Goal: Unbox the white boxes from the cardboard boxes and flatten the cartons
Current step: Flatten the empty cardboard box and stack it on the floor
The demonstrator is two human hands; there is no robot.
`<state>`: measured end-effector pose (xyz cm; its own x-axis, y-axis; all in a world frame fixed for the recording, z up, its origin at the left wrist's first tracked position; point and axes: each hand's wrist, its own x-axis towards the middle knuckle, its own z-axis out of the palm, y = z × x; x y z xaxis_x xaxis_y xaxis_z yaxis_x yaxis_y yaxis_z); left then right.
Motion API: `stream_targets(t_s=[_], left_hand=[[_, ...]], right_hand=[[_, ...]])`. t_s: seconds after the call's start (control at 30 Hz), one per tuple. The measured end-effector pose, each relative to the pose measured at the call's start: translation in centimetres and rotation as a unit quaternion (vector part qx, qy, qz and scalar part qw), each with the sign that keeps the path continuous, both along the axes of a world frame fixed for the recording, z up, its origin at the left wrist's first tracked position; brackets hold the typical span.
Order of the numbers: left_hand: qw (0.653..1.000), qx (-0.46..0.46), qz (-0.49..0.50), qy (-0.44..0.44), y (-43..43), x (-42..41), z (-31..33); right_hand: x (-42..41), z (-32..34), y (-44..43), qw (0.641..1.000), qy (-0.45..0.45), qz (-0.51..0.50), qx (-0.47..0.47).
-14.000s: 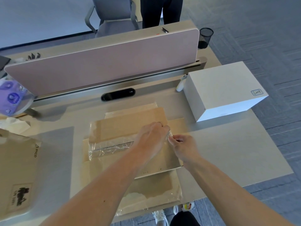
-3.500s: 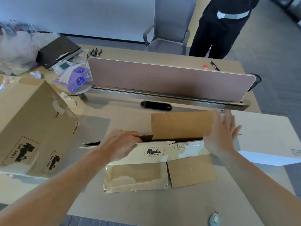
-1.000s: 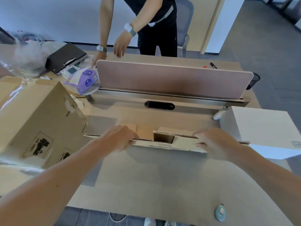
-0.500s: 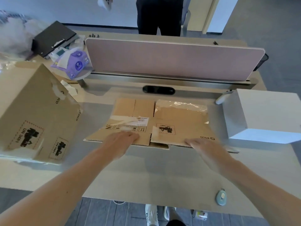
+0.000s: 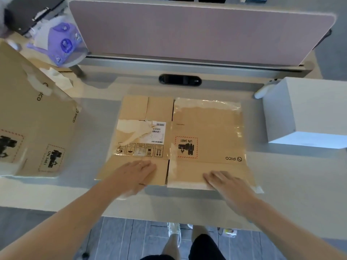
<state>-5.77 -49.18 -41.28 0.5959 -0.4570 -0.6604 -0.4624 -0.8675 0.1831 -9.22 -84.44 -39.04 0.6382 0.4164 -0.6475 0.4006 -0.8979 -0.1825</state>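
Your left hand (image 5: pixel 137 174) lies flat, fingers straight and close together, palm down on the near flap of the carton (image 5: pixel 208 128). Your right hand (image 5: pixel 223 182) is flat too, fingers slightly spread, pressing the near flap on the other side of the middle seam. Neither hand grips anything.

The carton is collapsed under both palms, lying in the middle of the desk (image 5: pixel 291 175) with its near edge close to the desk's front.

Expect it to be light and stiff across each panel but hinged at every crease, so it will likely spring up a little once you lift your palms. The flaps will flop if you pick it up by one of them. Take it by the two outer side edges, or pinch through both layers at a creased edge, so it comes away as one slab.

The clear tape (image 5: pixel 206 103) along the far and right edges looks glossy and probably slick, perhaps tacky where it has peeled, so keep your fingers on bare card. The torn label (image 5: pixel 158 132) gives no hold.

To your right the white box (image 5: pixel 308 109) stands apart from the carton. It looks rigid and smooth, so grip it by opposite walls.

At your left stands the second carton (image 5: pixel 41 128), not yet flattened. Whether it is full cannot be told, so treat it as heavy and hold it low with both hands.
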Motion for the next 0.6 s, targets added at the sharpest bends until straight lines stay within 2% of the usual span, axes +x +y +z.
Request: stream_targets(t_s=[0.1, 0.2, 0.33, 0.5, 0.6], left_hand=[[0.999, -0.017, 0.03, 0.003, -0.2, 0.7, 0.6], [0.994, -0.046, 0.09, -0.038, -2.1, 3.9, 0.0], [0.995, -0.022, 0.087, -0.039, -6.1, 7.7, -2.4], [0.996, 0.044, 0.068, -0.046, -8.1, 7.5, -5.7], [0.996, 0.047, 0.074, -0.031, -8.5, 8.4, -5.3]], right_hand=[[0.1, -0.6, -1.0, 0.999, 0.027, -0.009, 0.019], [2.5, -1.7, -0.9, 0.999, -0.015, -0.039, 0.012], [6.6, -3.3, 0.8, 0.995, -0.048, -0.091, -0.014], [7.8, -6.6, 0.5, 0.99, 0.016, -0.134, -0.043], [7.7, -7.2, 0.4, 0.989, 0.025, -0.139, -0.049]])
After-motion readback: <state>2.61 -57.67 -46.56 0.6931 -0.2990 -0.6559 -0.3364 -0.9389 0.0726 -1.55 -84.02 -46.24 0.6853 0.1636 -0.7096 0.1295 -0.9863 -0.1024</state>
